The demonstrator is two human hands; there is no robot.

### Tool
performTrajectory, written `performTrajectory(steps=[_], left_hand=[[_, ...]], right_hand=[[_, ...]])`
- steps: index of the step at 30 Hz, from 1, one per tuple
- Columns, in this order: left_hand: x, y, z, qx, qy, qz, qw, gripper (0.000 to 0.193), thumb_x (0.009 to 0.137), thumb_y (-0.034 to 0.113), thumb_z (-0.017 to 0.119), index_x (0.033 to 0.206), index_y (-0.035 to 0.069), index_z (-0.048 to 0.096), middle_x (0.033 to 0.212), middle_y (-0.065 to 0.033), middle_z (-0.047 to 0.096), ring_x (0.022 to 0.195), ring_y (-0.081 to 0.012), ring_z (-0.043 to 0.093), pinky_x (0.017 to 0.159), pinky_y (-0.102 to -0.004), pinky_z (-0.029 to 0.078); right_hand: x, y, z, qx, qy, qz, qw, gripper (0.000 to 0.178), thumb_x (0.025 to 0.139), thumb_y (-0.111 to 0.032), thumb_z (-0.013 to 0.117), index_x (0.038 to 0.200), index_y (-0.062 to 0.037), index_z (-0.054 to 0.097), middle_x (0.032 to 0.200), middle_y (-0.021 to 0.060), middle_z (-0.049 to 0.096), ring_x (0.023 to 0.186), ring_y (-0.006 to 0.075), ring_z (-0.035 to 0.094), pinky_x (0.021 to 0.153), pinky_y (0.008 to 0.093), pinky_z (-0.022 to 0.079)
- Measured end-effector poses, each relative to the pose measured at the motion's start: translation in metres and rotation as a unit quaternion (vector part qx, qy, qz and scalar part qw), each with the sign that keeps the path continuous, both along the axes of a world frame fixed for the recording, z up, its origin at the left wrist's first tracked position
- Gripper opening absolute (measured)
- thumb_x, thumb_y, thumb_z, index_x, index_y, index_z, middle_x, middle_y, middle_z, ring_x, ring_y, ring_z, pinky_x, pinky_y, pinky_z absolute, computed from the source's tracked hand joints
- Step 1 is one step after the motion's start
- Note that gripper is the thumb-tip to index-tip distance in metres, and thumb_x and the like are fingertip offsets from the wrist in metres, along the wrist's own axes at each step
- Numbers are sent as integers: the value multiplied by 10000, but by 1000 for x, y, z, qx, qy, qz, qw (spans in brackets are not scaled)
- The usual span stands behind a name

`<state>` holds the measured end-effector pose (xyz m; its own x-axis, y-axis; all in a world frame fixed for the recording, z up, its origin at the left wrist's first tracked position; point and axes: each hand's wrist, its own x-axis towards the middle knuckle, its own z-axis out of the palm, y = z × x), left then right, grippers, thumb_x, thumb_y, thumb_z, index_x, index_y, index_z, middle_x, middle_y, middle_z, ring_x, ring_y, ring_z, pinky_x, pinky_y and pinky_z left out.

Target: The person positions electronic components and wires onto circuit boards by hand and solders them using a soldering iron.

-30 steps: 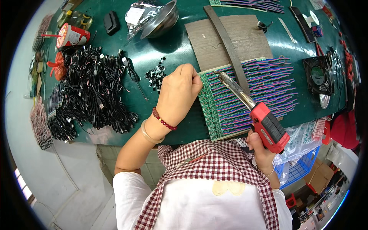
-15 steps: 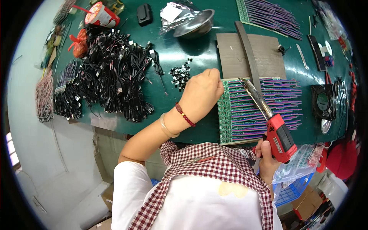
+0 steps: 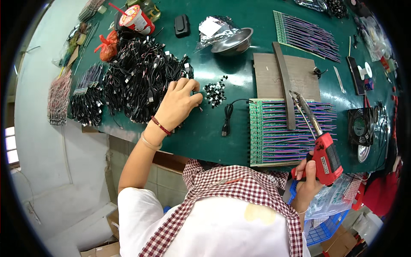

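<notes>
Left hand [image 3: 179, 103], fingers curled and pinching something too small to make out, resting on the green worktop [image 3: 205, 132] between the heap of black cables [image 3: 141, 79] toward the left edge and the small pile of black connectors [image 3: 215, 92] just beside its fingertips. Right hand [image 3: 309, 182] closed around the red soldering gun [image 3: 323, 150] at the near edge, tip held over the rack of purple-wired boards [image 3: 274, 132], close to the dark bar [image 3: 284, 83] lying across it.
</notes>
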<state>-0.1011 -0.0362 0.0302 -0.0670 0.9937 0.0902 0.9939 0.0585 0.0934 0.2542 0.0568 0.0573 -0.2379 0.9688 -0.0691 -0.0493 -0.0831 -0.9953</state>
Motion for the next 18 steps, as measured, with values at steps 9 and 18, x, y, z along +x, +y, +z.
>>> performTrajectory(steps=[9, 18], left_hand=[[-15, 29, 8, 176, -340, 25, 923, 50, 831, -20, 507, 835, 13, 470, 712, -61, 510, 612, -113, 472, 587, -240, 408], [150, 28, 53, 13, -668, 13, 744, 81, 863, 37, 558, 872, 7, 483, 683, 8, 500, 621, -35, 448, 538, -212, 395]], right_hand=[[-9, 0, 14, 3, 72, 12, 997, 292, 901, -109, 555, 1141, 27, 458, 689, 87, 540, 478, 92, 422, 452, 217, 362], [-58, -9, 49, -60, 3, 110, 992, 210, 793, -28, 673, 985, -34, 589, 856, 1, 588, 739, 74, 558, 630, 219, 464]])
